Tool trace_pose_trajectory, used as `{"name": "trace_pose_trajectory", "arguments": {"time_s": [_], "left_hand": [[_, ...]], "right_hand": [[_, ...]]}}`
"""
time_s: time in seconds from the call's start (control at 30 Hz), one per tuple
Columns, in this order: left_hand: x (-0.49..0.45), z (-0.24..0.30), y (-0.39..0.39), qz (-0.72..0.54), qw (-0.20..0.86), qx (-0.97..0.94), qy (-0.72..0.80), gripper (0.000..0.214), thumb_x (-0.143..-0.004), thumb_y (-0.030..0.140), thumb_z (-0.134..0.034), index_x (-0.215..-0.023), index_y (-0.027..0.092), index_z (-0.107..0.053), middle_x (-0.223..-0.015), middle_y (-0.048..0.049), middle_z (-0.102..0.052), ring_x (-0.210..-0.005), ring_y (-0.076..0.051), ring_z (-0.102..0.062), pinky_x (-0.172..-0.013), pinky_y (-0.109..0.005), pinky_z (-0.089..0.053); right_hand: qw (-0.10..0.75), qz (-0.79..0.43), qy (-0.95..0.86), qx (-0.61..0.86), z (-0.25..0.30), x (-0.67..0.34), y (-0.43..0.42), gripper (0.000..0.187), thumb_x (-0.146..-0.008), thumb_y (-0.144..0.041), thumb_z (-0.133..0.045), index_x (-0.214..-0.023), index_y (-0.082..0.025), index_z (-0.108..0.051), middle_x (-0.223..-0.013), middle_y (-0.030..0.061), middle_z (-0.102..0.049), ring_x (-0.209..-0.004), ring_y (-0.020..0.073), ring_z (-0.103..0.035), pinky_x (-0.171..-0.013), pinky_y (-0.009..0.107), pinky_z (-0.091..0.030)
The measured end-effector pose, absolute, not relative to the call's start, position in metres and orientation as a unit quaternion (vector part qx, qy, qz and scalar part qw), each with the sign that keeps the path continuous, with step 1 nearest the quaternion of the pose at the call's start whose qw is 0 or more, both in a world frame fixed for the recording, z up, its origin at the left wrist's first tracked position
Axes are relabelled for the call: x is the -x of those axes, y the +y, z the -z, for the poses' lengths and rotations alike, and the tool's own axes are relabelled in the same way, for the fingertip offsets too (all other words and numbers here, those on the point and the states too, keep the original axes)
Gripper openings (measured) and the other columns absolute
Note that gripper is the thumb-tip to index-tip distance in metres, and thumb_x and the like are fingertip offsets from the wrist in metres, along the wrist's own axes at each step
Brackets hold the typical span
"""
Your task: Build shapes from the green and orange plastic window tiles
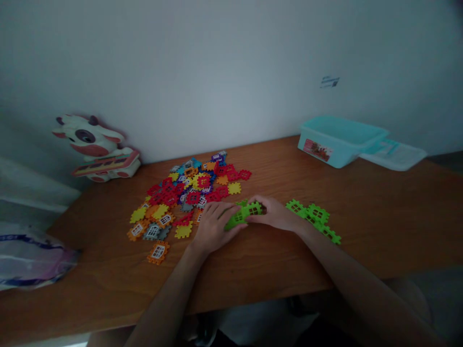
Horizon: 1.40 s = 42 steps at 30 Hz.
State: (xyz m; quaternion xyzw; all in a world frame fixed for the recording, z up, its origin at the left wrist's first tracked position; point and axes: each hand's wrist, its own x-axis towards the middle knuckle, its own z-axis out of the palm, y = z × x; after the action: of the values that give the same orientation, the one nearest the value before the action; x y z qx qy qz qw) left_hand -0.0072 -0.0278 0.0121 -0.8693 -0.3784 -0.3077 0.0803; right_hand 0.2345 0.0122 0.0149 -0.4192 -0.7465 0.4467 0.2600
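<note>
Between my two hands are green interlocking building tiles with window cut-outs, joined at angles to one another. My left hand grips them from the left, thumb in front and fingers curled behind. On the right side my right hand pinches the same green tiles between thumb and fingers. Just right of my right wrist lies a small group of green window tiles on the table. A spread pile of red, yellow, orange, grey, blue and purple tiles lies beyond and left of my left hand.
A cow-shaped toy with a keyboard stands at the back left. At the back right sits a light-blue plastic box, its lid beside it. A plastic bag lies at the left edge of the wooden table, which meets a wall behind.
</note>
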Motion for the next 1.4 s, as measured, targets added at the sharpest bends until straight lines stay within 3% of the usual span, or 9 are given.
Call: {"name": "trace_pose_trajectory", "arguments": {"time_s": [0.1, 0.2, 0.33, 0.47, 0.53, 0.83, 1.17, 1.4], "left_hand": [[0.013, -0.013, -0.027, 0.336, 0.071, 0.859, -0.380, 0.032, -0.096, 0.041, -0.065, -0.119, 0.019, -0.067, -0.108, -0.0101, -0.074, -0.100, -0.025, -0.067, -0.090, -0.041, -0.053], [0.017, -0.009, -0.024, 0.334, 0.047, 0.862, -0.378, 0.038, -0.093, 0.043, -0.066, -0.122, 0.019, -0.066, -0.113, -0.0117, -0.072, -0.104, -0.027, -0.066, -0.092, -0.043, -0.054], [0.019, -0.001, -0.020, 0.328, 0.006, 0.867, -0.376, 0.044, -0.090, 0.046, -0.069, -0.124, 0.018, -0.065, -0.117, -0.0125, -0.069, -0.108, -0.027, -0.065, -0.097, -0.045, -0.055], [0.019, 0.008, -0.016, 0.337, -0.023, 0.844, -0.417, 0.050, -0.086, 0.049, -0.074, -0.125, 0.019, -0.064, -0.122, -0.0127, -0.067, -0.116, -0.028, -0.064, -0.102, -0.045, -0.054], [0.020, 0.011, -0.014, 0.339, -0.037, 0.833, -0.435, 0.054, -0.084, 0.049, -0.077, -0.126, 0.019, -0.063, -0.125, -0.0131, -0.066, -0.118, -0.028, -0.063, -0.104, -0.044, -0.054], [0.019, 0.014, -0.013, 0.334, -0.092, 0.826, -0.444, 0.051, -0.084, 0.049, -0.078, -0.124, 0.021, -0.063, -0.121, -0.0097, -0.070, -0.117, -0.027, -0.066, -0.104, -0.045, -0.054], [0.019, 0.014, -0.014, 0.327, -0.091, 0.829, -0.445, 0.049, -0.085, 0.047, -0.077, -0.124, 0.021, -0.063, -0.120, -0.0101, -0.070, -0.115, -0.026, -0.066, -0.103, -0.045, -0.054], [0.018, 0.013, -0.017, 0.323, -0.093, 0.831, -0.442, 0.048, -0.085, 0.048, -0.077, -0.123, 0.021, -0.063, -0.118, -0.0103, -0.070, -0.113, -0.026, -0.067, -0.102, -0.044, -0.056]], "right_hand": [[0.256, -0.378, -0.783, 0.422, -0.017, -0.237, -0.002, 0.032, -0.086, -0.050, -0.077, -0.103, -0.023, -0.070, -0.096, 0.0026, -0.075, -0.085, 0.0214, -0.067, -0.078, 0.035, -0.049], [0.307, -0.297, -0.807, 0.408, -0.019, -0.246, -0.023, 0.033, -0.088, -0.055, -0.074, -0.101, -0.025, -0.070, -0.103, 0.0044, -0.075, -0.095, 0.0237, -0.067, -0.087, 0.038, -0.049], [0.345, -0.171, -0.802, 0.457, -0.016, -0.274, -0.039, 0.027, -0.099, -0.049, -0.058, -0.089, -0.026, -0.068, -0.094, 0.0066, -0.074, -0.095, 0.0263, -0.068, -0.091, 0.042, -0.050], [0.314, 0.027, -0.757, 0.573, 0.004, -0.305, -0.040, 0.034, -0.097, -0.050, -0.055, -0.106, -0.021, -0.070, -0.115, 0.0167, -0.072, -0.111, 0.0380, -0.065, -0.098, 0.054, -0.048], [0.292, 0.064, -0.739, 0.604, 0.015, -0.314, -0.039, 0.041, -0.096, -0.053, -0.055, -0.114, -0.019, -0.069, -0.121, 0.0190, -0.070, -0.114, 0.0400, -0.064, -0.098, 0.055, -0.048], [0.259, 0.039, -0.748, 0.610, 0.026, -0.310, -0.035, 0.037, -0.098, -0.045, -0.050, -0.114, -0.018, -0.070, -0.114, 0.0182, -0.076, -0.108, 0.0385, -0.070, -0.095, 0.054, -0.049], [0.265, -0.009, -0.784, 0.561, 0.024, -0.308, -0.013, 0.040, -0.092, -0.046, -0.059, -0.121, -0.018, -0.068, -0.120, 0.0188, -0.075, -0.111, 0.0371, -0.070, -0.096, 0.052, -0.053], [0.212, -0.075, -0.809, 0.543, 0.009, -0.312, 0.004, 0.042, -0.088, -0.043, -0.066, -0.122, -0.018, -0.068, -0.120, 0.0174, -0.076, -0.107, 0.0360, -0.073, -0.093, 0.048, -0.056]]}}
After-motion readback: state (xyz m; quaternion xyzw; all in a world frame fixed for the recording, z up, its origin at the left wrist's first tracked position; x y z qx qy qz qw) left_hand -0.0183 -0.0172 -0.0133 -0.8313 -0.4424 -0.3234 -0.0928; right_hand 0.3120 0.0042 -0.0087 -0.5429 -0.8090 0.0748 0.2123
